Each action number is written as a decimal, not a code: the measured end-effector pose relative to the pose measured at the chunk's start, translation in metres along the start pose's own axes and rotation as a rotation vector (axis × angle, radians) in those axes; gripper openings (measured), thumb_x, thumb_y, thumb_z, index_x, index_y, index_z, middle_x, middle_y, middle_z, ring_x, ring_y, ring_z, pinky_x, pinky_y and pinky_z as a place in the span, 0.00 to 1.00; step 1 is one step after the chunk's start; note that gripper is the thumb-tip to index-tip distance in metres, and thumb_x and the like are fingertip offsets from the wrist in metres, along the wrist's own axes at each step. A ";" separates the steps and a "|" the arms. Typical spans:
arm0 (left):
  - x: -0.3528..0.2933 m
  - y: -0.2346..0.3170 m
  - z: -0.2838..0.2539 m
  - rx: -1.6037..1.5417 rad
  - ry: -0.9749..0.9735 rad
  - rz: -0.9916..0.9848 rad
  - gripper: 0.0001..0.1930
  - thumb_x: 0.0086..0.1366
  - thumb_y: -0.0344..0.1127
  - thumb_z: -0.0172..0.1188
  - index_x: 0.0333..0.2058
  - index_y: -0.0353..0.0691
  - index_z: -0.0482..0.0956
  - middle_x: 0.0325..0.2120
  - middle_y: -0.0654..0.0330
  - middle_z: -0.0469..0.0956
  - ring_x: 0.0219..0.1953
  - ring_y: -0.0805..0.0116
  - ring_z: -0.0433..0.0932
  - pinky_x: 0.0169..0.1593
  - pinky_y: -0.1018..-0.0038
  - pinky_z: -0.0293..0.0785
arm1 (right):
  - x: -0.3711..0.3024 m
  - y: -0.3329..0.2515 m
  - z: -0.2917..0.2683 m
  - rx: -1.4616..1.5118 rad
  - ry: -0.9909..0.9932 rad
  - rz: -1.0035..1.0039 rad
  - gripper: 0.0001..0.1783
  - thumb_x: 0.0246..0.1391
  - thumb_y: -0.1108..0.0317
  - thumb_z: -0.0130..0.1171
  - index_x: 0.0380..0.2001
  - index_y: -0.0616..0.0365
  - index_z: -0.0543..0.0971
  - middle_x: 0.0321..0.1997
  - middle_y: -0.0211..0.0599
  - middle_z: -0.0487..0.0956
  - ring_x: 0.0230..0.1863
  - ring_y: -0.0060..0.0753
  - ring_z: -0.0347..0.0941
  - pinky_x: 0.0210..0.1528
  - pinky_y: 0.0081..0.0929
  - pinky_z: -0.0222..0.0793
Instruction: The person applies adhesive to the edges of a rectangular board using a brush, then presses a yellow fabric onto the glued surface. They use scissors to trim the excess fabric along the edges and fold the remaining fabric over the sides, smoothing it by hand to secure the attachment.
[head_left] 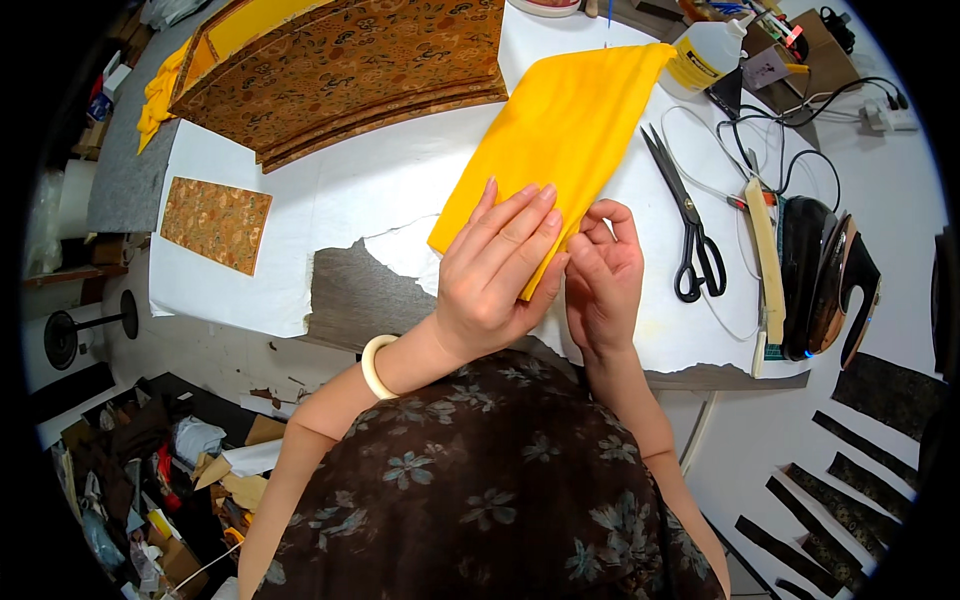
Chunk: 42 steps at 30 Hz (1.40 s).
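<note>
A yellow cloth piece (550, 130), flat and long with straight folded edges, slants across the white-covered table in front of me. My left hand (500, 260) lies over its near end, fingers stretched out along the cloth and thumb by the right edge. A cream bangle (376, 367) circles that wrist. At the cloth's near right edge, my right hand (605, 270) has its fingers curled in, thumb and fingertips pinching the border. The hands almost touch. What lies under the cloth is hidden.
Black scissors (688, 215) lie to the right, near cables (785, 125) and a dark iron-like tool (850, 280). A clear bottle (700, 60) stands behind. A patterned curved box (350, 75) and patterned panel (217, 225) are at the left. Torn white paper covers the table (365, 295).
</note>
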<state>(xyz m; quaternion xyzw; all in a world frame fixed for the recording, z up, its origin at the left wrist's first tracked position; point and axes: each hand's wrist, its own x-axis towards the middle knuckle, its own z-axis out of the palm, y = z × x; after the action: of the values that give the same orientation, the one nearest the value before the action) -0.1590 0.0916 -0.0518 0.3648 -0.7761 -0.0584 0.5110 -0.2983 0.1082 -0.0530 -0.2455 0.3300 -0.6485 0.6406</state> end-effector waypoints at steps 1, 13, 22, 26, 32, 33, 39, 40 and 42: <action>0.001 0.001 0.001 -0.017 0.007 -0.008 0.16 0.59 0.27 0.64 0.46 0.28 0.80 0.47 0.43 0.80 0.50 0.46 0.80 0.58 0.51 0.72 | 0.002 0.000 0.000 -0.019 0.008 -0.001 0.21 0.55 0.81 0.63 0.49 0.60 0.67 0.42 0.38 0.78 0.46 0.25 0.75 0.52 0.23 0.70; 0.002 0.002 0.004 -0.088 0.061 -0.023 0.13 0.59 0.22 0.62 0.44 0.24 0.79 0.44 0.38 0.81 0.45 0.45 0.83 0.49 0.64 0.79 | 0.011 0.007 -0.006 -0.142 0.002 -0.076 0.17 0.54 0.82 0.63 0.44 0.59 0.69 0.38 0.32 0.77 0.41 0.20 0.72 0.48 0.18 0.67; -0.004 0.000 0.000 -0.130 0.017 -0.080 0.25 0.55 0.26 0.68 0.52 0.26 0.75 0.52 0.39 0.76 0.52 0.44 0.78 0.55 0.61 0.75 | 0.021 0.010 -0.017 -0.165 0.128 -0.047 0.08 0.59 0.76 0.59 0.41 0.61 0.73 0.36 0.30 0.76 0.38 0.20 0.70 0.45 0.19 0.65; -0.006 0.007 -0.007 -0.162 0.052 -0.167 0.34 0.56 0.33 0.69 0.61 0.30 0.69 0.60 0.41 0.70 0.61 0.43 0.71 0.63 0.53 0.66 | 0.017 0.004 -0.019 -0.186 0.143 -0.030 0.06 0.63 0.71 0.57 0.41 0.61 0.74 0.33 0.32 0.77 0.37 0.22 0.69 0.44 0.20 0.64; -0.006 0.004 -0.011 -0.009 -0.157 -0.120 0.35 0.58 0.38 0.66 0.62 0.33 0.68 0.63 0.44 0.66 0.67 0.42 0.62 0.68 0.44 0.54 | 0.019 -0.002 -0.015 -0.164 0.068 -0.024 0.11 0.69 0.63 0.51 0.42 0.62 0.74 0.35 0.33 0.76 0.39 0.24 0.68 0.47 0.23 0.64; -0.004 0.003 -0.011 0.019 -0.201 -0.102 0.35 0.58 0.38 0.66 0.63 0.33 0.67 0.64 0.44 0.65 0.67 0.42 0.62 0.68 0.43 0.52 | 0.021 -0.004 -0.013 -0.172 0.066 -0.031 0.13 0.69 0.62 0.49 0.42 0.62 0.74 0.37 0.34 0.76 0.40 0.25 0.68 0.48 0.23 0.64; 0.023 0.019 -0.019 -0.061 -0.222 -0.204 0.31 0.58 0.30 0.64 0.61 0.31 0.70 0.63 0.43 0.66 0.67 0.40 0.61 0.69 0.48 0.52 | 0.029 -0.009 -0.002 -0.180 -0.011 -0.039 0.18 0.71 0.57 0.47 0.47 0.64 0.72 0.46 0.36 0.78 0.47 0.25 0.70 0.53 0.25 0.65; 0.023 0.017 -0.017 -0.065 -0.253 -0.202 0.31 0.58 0.30 0.63 0.62 0.32 0.68 0.63 0.43 0.66 0.67 0.40 0.61 0.69 0.47 0.52 | 0.029 -0.009 -0.002 -0.177 -0.025 -0.041 0.18 0.71 0.58 0.48 0.47 0.64 0.72 0.46 0.36 0.78 0.47 0.25 0.70 0.53 0.25 0.65; 0.021 0.012 -0.013 -0.069 -0.319 -0.196 0.32 0.60 0.31 0.61 0.63 0.32 0.66 0.64 0.44 0.65 0.66 0.40 0.62 0.68 0.44 0.51 | 0.030 -0.009 -0.002 -0.166 -0.051 -0.046 0.16 0.70 0.59 0.51 0.47 0.64 0.72 0.46 0.35 0.78 0.47 0.24 0.71 0.54 0.25 0.66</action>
<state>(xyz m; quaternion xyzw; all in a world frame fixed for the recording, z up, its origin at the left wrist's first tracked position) -0.1585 0.0905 -0.0243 0.4068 -0.8057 -0.1916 0.3856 -0.3071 0.0783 -0.0505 -0.3218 0.3602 -0.6271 0.6111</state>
